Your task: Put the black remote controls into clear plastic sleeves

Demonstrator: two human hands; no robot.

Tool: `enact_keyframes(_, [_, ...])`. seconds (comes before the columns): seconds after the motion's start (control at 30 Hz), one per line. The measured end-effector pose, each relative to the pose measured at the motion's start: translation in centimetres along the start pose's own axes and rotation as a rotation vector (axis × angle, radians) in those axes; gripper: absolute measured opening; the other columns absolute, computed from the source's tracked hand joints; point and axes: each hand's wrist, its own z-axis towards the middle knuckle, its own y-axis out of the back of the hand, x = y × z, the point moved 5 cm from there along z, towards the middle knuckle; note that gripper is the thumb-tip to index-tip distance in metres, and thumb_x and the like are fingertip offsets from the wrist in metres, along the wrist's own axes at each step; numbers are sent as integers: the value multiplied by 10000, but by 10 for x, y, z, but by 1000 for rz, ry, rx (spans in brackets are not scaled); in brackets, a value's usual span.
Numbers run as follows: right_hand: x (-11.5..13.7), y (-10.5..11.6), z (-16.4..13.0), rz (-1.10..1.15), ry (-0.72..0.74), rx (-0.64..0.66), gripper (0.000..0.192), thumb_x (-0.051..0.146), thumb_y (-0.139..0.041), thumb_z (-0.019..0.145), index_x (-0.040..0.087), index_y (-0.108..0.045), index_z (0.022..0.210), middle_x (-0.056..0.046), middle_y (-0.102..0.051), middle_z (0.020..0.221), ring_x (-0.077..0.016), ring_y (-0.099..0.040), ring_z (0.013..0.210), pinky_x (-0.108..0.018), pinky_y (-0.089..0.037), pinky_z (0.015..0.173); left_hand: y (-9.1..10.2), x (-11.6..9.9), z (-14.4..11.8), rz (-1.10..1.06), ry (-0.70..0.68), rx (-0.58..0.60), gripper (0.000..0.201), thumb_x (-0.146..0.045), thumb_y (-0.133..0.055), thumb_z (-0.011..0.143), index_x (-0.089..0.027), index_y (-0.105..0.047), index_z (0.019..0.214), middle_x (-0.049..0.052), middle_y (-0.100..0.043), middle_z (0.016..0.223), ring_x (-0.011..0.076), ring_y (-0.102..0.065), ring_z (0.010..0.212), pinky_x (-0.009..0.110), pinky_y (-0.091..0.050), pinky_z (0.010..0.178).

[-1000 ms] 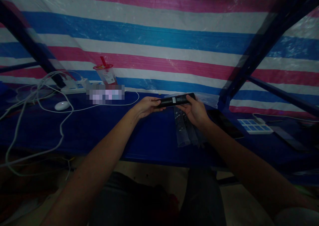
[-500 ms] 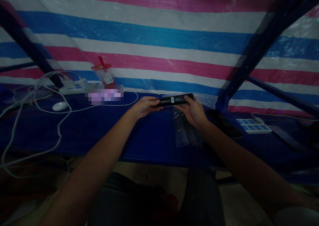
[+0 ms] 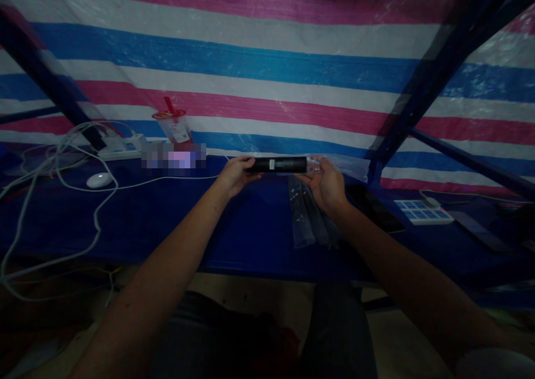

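Holding white-labelled black bar (image 3: 278,164).

Makeshift work stall or packing bench under tarpaulin, dimly lit.

Backdrop at 12 o'clock: woven plastic tarpaulin (image 3: 267,72) in pink, white and blue stripes, hung on dark metal frame bars (image 3: 422,89). Bench: blue-covered table (image 3: 159,217). At 10 o'clock: white power strip (image 3: 121,147) with plugged adapters, loose white cables (image 3: 62,161), white mouse (image 3: 99,180), sealed takeaway drink cup (image 3: 173,125) with red straw. At 2 o'clock: sheet of blue-and-white labels (image 3: 423,212), dark flat phone-like slab (image 3: 374,206). Centre: clear plastic sleeves (image 3: 311,217) lying on the table.
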Motion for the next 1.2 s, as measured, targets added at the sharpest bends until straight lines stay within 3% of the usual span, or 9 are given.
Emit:
enact_keyframes(0.2, [11,2,4,24,-20,17,80,250,-576,862,230,-572,940,-84,-746,990,-253,-752,942,-464,-597,910,43,-14,6,-33,-61,-480,108,-76,-535,806,-162,-567,862,56,-603,739,175,-596,551,238,-427,419])
enact_keyframes(0.3, [10,-1,1,50,-60,36,98,220,-567,853,225,-573,950,-100,-753,1025,-265,-758,936,-481,-590,925,50,-16,3,52,-41,-604,102,-79,-550,781,-175,-536,814,27,-556,694,163,-565,521,224,-403,404])
enact_keyframes(0.57, [7,1,2,52,-90,14,147,196,-551,855,213,-555,1001,-115,-745,1047,-277,-756,950,-494,-566,958,43,-20,-1,29,-28,-558,79,-105,-498,817,-183,-502,807,26,-547,682,140,-528,472,208,-328,370])
enact_keyframes(0.73, [5,3,3,30,-88,-19,155,199,-575,840,211,-554,993,-101,-746,1015,-266,-754,931,-473,-573,936,47,-27,-1,-22,-190,-604,54,-131,-510,800,-181,-516,780,26,-542,695,130,-529,484,217,-333,377])
enact_keyframes(0.83, [5,3,2,22,-71,-25,150,193,-576,827,225,-544,970,-74,-749,961,-259,-760,890,-466,-584,912,46,-30,-1,-82,-308,-563,32,-184,-524,805,-181,-551,822,28,-557,735,125,-547,509,220,-364,399])
enact_keyframes(1.03, [8,-2,0,-4,-43,16,183,166,-567,816,234,-541,985,-64,-746,966,-254,-763,906,-469,-583,915,30,-27,-6,-103,-338,-472,72,-182,-591,779,-180,-579,850,39,-572,777,131,-568,557,229,-388,417])
enact_keyframes(1.2, [9,-2,0,24,-32,16,168,181,-574,827,243,-549,981,-52,-750,972,-255,-762,923,-474,-583,930,31,-27,-7,-28,-347,-526,45,-149,-587,776,-181,-575,805,23,-550,739,124,-545,542,214,-372,397])
